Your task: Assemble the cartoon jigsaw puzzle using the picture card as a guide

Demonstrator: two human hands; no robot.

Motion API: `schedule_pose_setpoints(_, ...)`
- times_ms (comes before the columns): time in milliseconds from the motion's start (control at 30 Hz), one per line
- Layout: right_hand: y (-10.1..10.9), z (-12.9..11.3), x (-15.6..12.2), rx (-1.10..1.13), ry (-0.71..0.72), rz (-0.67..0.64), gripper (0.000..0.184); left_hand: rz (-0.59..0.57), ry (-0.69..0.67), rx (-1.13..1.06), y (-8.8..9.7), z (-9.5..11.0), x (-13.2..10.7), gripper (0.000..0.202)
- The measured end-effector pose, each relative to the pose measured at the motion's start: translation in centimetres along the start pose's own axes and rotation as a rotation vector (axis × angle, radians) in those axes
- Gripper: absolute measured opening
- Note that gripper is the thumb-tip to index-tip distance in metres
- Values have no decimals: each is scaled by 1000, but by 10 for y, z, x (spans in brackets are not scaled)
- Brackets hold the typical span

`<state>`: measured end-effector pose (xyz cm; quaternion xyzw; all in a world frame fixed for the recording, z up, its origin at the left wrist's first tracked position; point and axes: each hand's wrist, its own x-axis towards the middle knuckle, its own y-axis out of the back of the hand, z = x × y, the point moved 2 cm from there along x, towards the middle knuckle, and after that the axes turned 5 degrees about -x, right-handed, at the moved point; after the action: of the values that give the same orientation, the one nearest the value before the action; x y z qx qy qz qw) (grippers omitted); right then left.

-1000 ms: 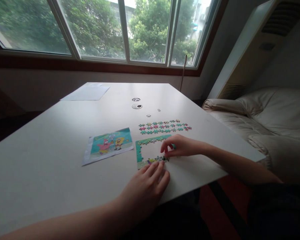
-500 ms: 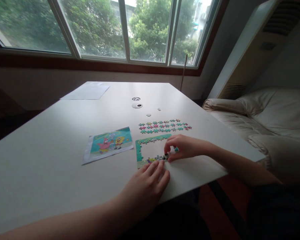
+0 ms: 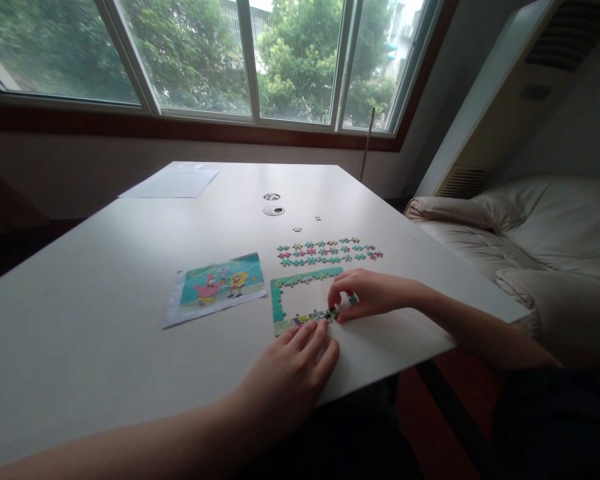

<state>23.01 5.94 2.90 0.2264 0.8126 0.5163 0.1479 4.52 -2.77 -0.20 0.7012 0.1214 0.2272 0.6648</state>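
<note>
A partly joined jigsaw puzzle (image 3: 278, 303) lies flat on the white table, its border pieces framing a bare middle. My left hand (image 3: 300, 357) rests palm down with its fingers spread, the fingertips on the puzzle's near edge. At the lower right corner, my right hand (image 3: 363, 293) pinches a small dark puzzle piece (image 3: 333, 312) between thumb and forefinger, low against the bottom row. The right side of the border is mostly hidden behind this hand. Above the puzzle, loose jigsaw pieces (image 3: 323, 253) lie in rows, green and pink.
Left of the puzzle lies a printed cartoon picture (image 3: 223, 287). Two stray pieces (image 3: 297, 229) and two round items (image 3: 273, 211) sit farther back on the table (image 3: 105, 287). White paper (image 3: 173, 183) covers the far left corner. A pale sofa (image 3: 470, 227) stands to the right.
Hardly anything differs. Both hands keep their places at the puzzle, with my right hand still pinching at the lower right corner. The view has shifted very slightly.
</note>
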Motion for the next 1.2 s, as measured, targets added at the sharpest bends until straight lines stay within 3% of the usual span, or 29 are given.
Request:
schedule_pose_setpoints(267, 10, -4, -1, 16, 37, -10, 20, 21, 0, 14, -1, 0, 1, 30)
schedule_pose_setpoints(400, 6, -1, -1, -73, -24, 11, 19, 31, -2, 15, -1, 0, 1, 31)
schedule_pose_setpoints(533, 3, -1, 0, -47, 10, -29, 12, 21, 0, 12, -1, 1, 1, 31)
schedule_pose_setpoints(767, 7, 0, -1, 27, 63, -61, 20, 11, 1, 5, -1, 1, 1, 31)
schedule_pose_setpoints(867, 7, 1, -1, -38, -3, 4, 12, 12, -8, 8, -1, 1, 0, 31)
schedule_pose_setpoints(967, 5, 0, -1, -143, -95, 36, 24, 11, -8, 3, -1, 1, -1, 31)
schedule_pose_setpoints(1200, 1, 0, 0, -103, -142, -45, 17, 10, 4, 8, -2, 0, 0, 30)
